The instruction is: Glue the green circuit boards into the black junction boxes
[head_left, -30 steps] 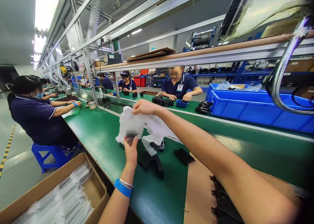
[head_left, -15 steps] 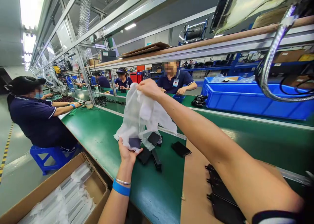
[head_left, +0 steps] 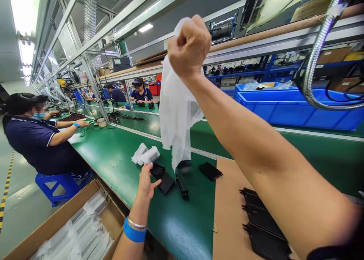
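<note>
My right hand point(head_left: 190, 47) is raised high, closed in a fist around a white translucent wrapping sheet point(head_left: 174, 112) that hangs down toward the green bench. Low over the bench, my left hand point(head_left: 146, 182) has its fingers apart and holds nothing. Close to its fingertips lie black flat plastic parts point(head_left: 166, 183), and behind them two white-wrapped pieces point(head_left: 146, 154). A narrow black part point(head_left: 182, 186) stands on its edge to the right. One more black part point(head_left: 210, 171) lies by the cardboard, and the sheet's lower end partly hides a dark piece.
A cardboard sheet point(head_left: 224, 210) on the green bench point(head_left: 184, 222) carries a row of black parts point(head_left: 264, 229). At lower left, a carton point(head_left: 54, 224) holds white-wrapped pieces. Blue bins point(head_left: 298, 110) stand at the back right. A co-worker point(head_left: 31, 134) sits at left.
My right hand has risen, lifting the sheet off the bench. Black parts and wrapped pieces now lie on the bench where the sheet was. My left hand has let go and opened.
</note>
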